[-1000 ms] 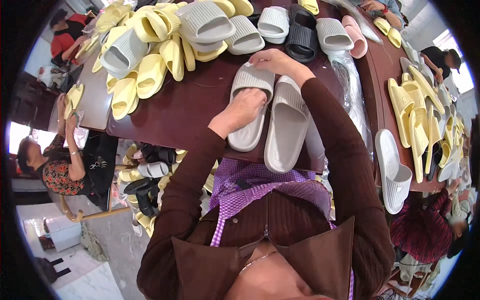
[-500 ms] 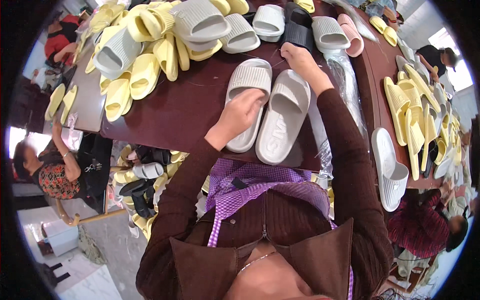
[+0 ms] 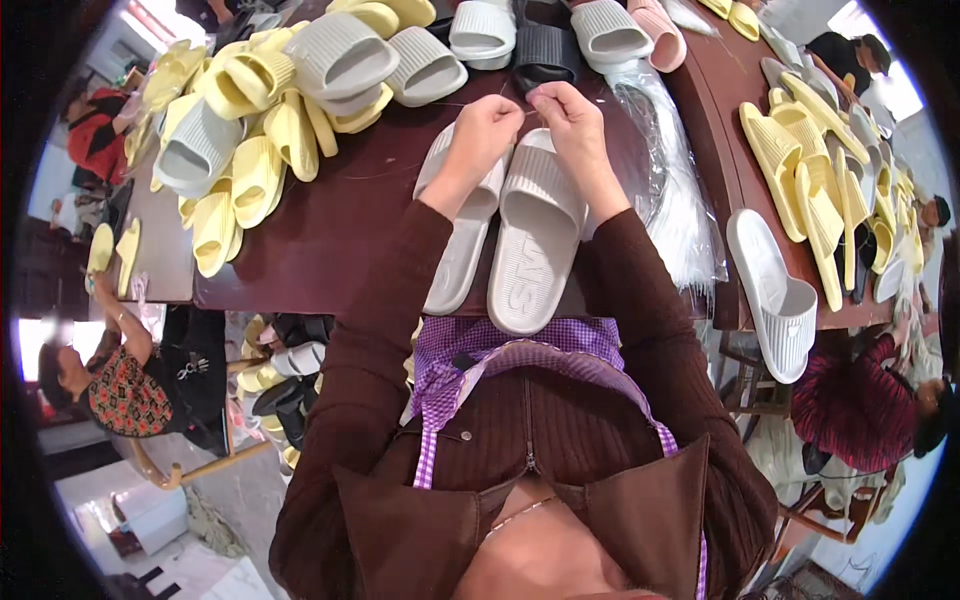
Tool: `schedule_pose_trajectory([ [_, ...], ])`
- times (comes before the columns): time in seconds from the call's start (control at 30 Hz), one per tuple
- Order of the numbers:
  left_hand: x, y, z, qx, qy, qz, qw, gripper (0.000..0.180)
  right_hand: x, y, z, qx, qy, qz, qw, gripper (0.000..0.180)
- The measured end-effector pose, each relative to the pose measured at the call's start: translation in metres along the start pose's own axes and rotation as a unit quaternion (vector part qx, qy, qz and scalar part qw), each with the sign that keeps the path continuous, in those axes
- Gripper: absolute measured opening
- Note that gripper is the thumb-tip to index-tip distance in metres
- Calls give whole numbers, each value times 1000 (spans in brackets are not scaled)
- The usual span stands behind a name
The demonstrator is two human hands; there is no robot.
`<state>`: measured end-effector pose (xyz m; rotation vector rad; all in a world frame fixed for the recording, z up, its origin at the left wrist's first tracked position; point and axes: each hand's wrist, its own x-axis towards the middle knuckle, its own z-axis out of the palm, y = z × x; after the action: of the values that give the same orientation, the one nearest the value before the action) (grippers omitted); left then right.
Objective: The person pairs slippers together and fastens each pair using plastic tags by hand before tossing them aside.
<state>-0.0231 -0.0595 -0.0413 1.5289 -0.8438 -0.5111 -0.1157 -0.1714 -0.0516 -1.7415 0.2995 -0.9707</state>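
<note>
Fingers (image 3: 507, 113) of the left hand (image 3: 475, 148) and of the right hand (image 3: 574, 122) were closed in small pinches, the tips near each other above the toe ends of two grey slippers. Whether something very thin was held between them, I could not tell. One grey slipper (image 3: 459, 258) lay on the left, its strap partly covered by the left hand; the other grey slipper (image 3: 534, 268) lay just beside it on the surface (image 3: 320, 232), heel toward the person. This right heel seemed to reach past the front edge, so a push from a wrist, or from the apron (image 3: 585, 336) below, could turn the slipper or tip it down. If the pinch did hold a thin thread, it could slide out, because smooth fingertips have little grip on such a thing, and a strong pull could drag a slipper with it. Near the right forearm lay a clear plastic bundle (image 3: 672, 205), which a wide sleeve movement could catch. Farther right, a single grey slipper (image 3: 772, 290) hung partly over its table's edge and could fall if an elbow knocked it. On the left, the heaped yellow slippers (image 3: 258, 182) leaned on one another, and a bump could make them slide.
</note>
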Motion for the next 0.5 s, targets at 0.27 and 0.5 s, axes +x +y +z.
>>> schedule_pose_trajectory([
  [0.27,-13,4,6,-114,3,-31,993,12,-23,0,-8,141,39,106,984,13],
  [0.5,-16,0,5,-202,-11,-47,978,11,-34,-6,-4,98,60,95,989,9],
])
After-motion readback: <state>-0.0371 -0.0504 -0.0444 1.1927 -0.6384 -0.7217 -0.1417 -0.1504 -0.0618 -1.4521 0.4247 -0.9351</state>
